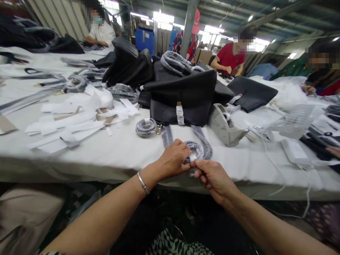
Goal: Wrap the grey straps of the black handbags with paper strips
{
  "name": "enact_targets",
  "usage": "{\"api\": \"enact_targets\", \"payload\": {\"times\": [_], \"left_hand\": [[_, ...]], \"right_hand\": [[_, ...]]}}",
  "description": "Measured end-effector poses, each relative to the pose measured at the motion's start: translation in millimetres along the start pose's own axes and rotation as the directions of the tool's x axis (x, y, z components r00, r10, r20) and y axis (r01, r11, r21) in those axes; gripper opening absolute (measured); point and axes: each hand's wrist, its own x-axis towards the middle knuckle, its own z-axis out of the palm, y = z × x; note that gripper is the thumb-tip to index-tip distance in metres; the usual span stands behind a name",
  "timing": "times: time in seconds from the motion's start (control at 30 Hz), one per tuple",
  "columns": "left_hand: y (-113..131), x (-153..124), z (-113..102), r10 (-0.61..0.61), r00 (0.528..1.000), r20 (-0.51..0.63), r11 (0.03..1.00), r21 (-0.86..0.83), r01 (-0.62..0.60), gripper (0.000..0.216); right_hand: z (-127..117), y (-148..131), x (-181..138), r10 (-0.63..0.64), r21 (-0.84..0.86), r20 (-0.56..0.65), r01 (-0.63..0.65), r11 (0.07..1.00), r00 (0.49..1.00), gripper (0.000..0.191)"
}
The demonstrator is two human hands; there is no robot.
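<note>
A strap (203,150) wrapped in clear plastic is partly coiled at the table's front edge. My left hand (174,157) has its fingers closed round the left side of the coil. With thumb and finger pinched, my right hand (216,177) grips a small white strip (193,156) at the coil's near side. Some of the strip is hidden by my fingers. Just beyond lies a second, fully coiled strap (146,127) with a white band and a gold-coloured clasp (159,129). A black handbag (183,95) stands behind both straps, its front tab wrapped in white.
A grey tape dispenser (225,125) stands right of the straps, with a white fan (294,120) and its cord farther right. White paper strips (69,122) are heaped on the left. More black bags (130,63) stand behind. Several people are around the table.
</note>
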Motion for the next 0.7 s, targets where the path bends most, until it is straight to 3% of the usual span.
{"api": "enact_targets", "payload": {"times": [0.13,0.43,0.7], "left_hand": [[0,-3,3,0.0,0.999,-0.036,1.0,-0.019,-0.001,0.04],[-1,-3,-1,0.064,0.998,0.029,0.997,0.047,-0.065,0.016],[-2,-3,1,0.079,0.997,-0.019,0.997,-0.01,-0.079,0.012]], "right_hand": [[7,-6,-4,0.025,-0.014,-0.058,-0.026,1.0,0.998,0.022],[13,-6,-5,0.0,-0.042,-0.116,-0.005,0.999,0.993,0.024],[2,-17,-7,0.17,-0.061,-0.039,-0.173,0.983,0.985,0.015]]}}
